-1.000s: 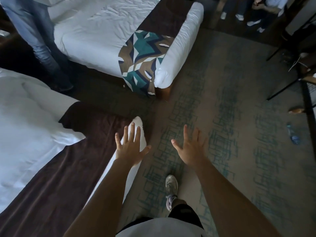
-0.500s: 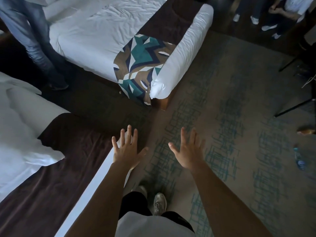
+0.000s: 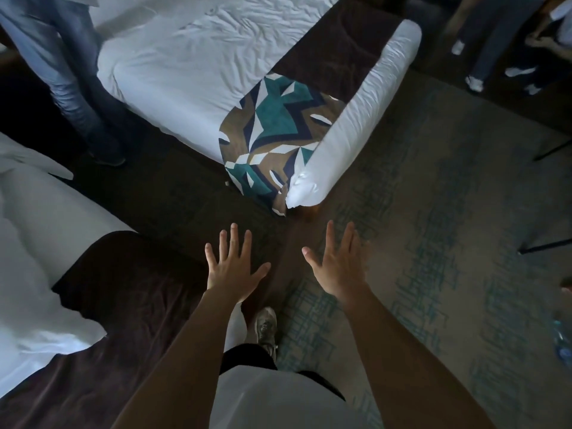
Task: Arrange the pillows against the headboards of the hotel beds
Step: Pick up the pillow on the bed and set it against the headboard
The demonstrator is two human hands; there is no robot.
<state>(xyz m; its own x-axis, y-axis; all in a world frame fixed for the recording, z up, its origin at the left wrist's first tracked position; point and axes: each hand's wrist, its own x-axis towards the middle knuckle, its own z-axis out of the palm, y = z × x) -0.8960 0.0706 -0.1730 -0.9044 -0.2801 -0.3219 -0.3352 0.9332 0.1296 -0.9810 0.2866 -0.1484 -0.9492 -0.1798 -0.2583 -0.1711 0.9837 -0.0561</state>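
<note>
Both my hands are stretched out in front of me, fingers spread, holding nothing. My left hand (image 3: 232, 267) hovers over the foot corner of the near bed (image 3: 37, 243), which has white linen and a dark brown runner (image 3: 130, 292). My right hand (image 3: 335, 264) is over the carpet. Ahead lies the far bed (image 3: 185, 63) with white sheets, a dark brown runner and a teal, brown and white patterned cushion (image 3: 275, 131) at its foot corner. The far bed's white foot end (image 3: 356, 119) faces me. No headboard is in view.
A person in jeans (image 3: 62, 72) stands in the aisle between the beds. More people's legs and white shoes (image 3: 495, 57) are at the top right. Dark stand legs (image 3: 544, 243) and a plastic bottle (image 3: 561, 342) are on the patterned carpet (image 3: 433, 243) at right. My shoe (image 3: 265, 328) is below.
I have stepped forward: the far bed and cushion have come closer and lower in view, the near bed has slid back to the left. Both hands stay open and spread.
</note>
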